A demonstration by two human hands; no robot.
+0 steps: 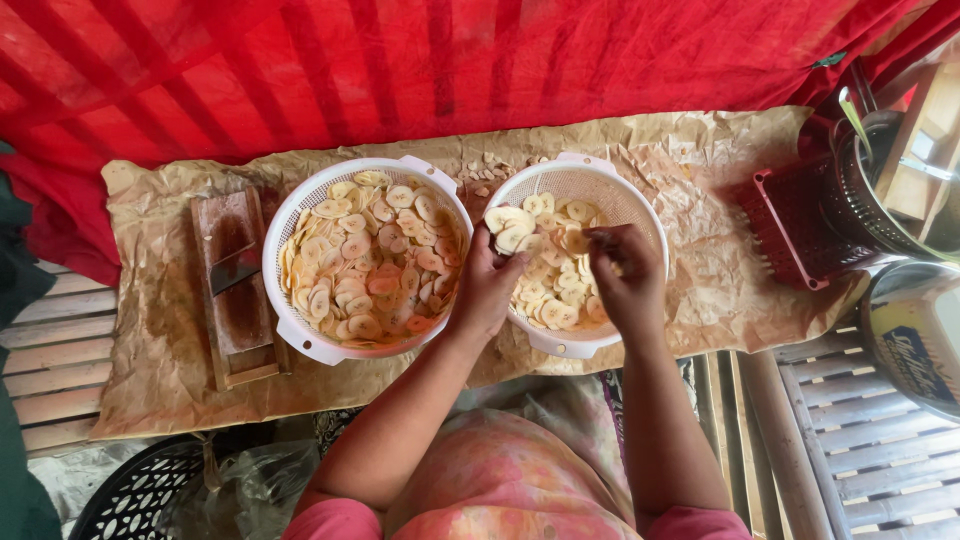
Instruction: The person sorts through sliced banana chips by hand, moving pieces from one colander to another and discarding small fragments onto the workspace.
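Two white colanders stand side by side on brown paper [700, 200]. The larger left colander [290, 330] is nearly full of pale round fruit slices [370, 260]. The smaller right colander [625, 195] holds a thinner layer of the same slices [555, 300]. My left hand [490, 285] is over the right colander's left rim, fingers closed on a stack of slices [510, 230]. My right hand [625, 280] is inside the right colander, fingertips pinched on a slice.
A wooden slicer board [235, 290] with a metal blade lies left of the colanders. A red crate [790, 225], a metal pot [880, 190] and a tin [915, 340] sit at the right. Red cloth [450, 70] hangs behind. A black basket [130, 495] is at the lower left.
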